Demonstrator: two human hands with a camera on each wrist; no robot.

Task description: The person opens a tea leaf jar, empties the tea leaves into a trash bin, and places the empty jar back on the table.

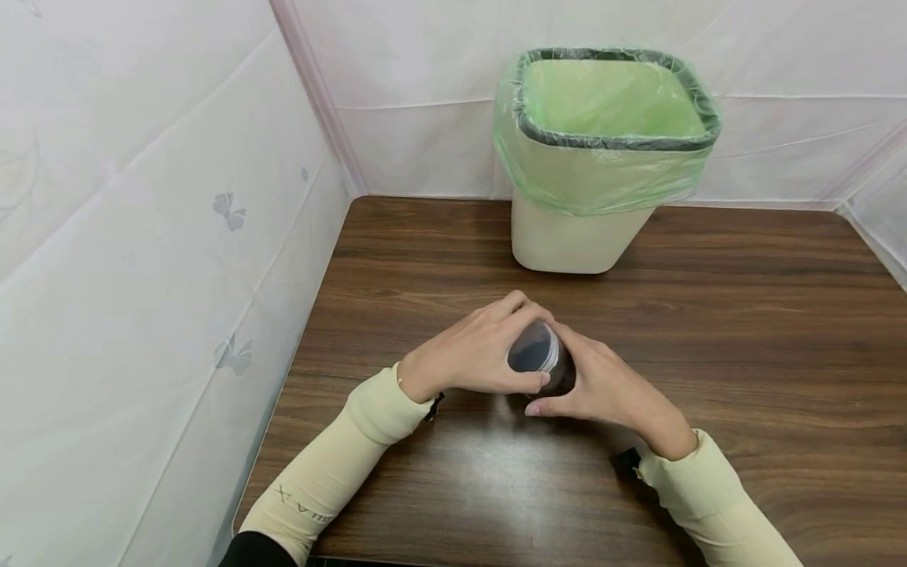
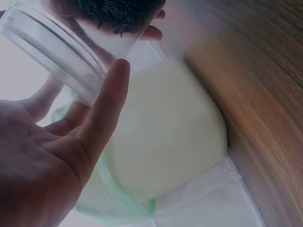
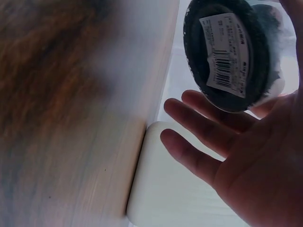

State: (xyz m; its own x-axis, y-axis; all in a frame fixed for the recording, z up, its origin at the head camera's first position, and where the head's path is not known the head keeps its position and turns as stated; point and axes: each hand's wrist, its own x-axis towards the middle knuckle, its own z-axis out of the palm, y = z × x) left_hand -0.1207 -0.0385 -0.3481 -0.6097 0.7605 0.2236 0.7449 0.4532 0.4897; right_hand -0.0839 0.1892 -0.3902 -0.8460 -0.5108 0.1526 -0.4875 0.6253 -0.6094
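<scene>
Between my two hands, above the table, I have a clear jar (image 1: pixel 564 376) with dark, shredded, leaf-like contents. My left hand (image 1: pixel 471 350) grips its transparent lid (image 2: pixel 52 45) from the left, fingers and thumb around the rim. From the other side my right hand (image 1: pixel 609 386) holds the jar's body. In the right wrist view, several fingers of that hand are spread away from the jar. A white barcode label (image 3: pixel 226 54) shows on the jar's base, which tilts toward that camera. The far side of the jar is hidden by my fingers.
Behind my hands a cream bin (image 1: pixel 567 240) stands on the brown wooden table (image 1: pixel 744 331). A green bag (image 1: pixel 609 185) lines it and folds over its dark rim. White sheeting (image 1: pixel 177 236) hangs at the left and back.
</scene>
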